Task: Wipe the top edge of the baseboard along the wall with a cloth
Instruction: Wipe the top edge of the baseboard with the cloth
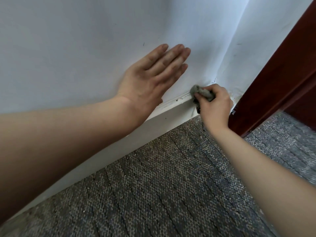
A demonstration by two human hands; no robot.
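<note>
Right hand (214, 106) clenched round grey cloth (202, 94), cloth pressed on baseboard (162, 117) top edge, near wall corner at 2 o'clock. Left hand (150, 79) flat, fingers straight, on wall (68, 48).

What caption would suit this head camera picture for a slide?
Right hand presses a bunched grey cloth onto the white baseboard's top edge near the corner, left hand flat against the wall.

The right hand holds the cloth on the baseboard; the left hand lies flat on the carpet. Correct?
No. The head view shows the left hand flat on the wall, not the carpet; the right hand holds the cloth on the baseboard.
</note>
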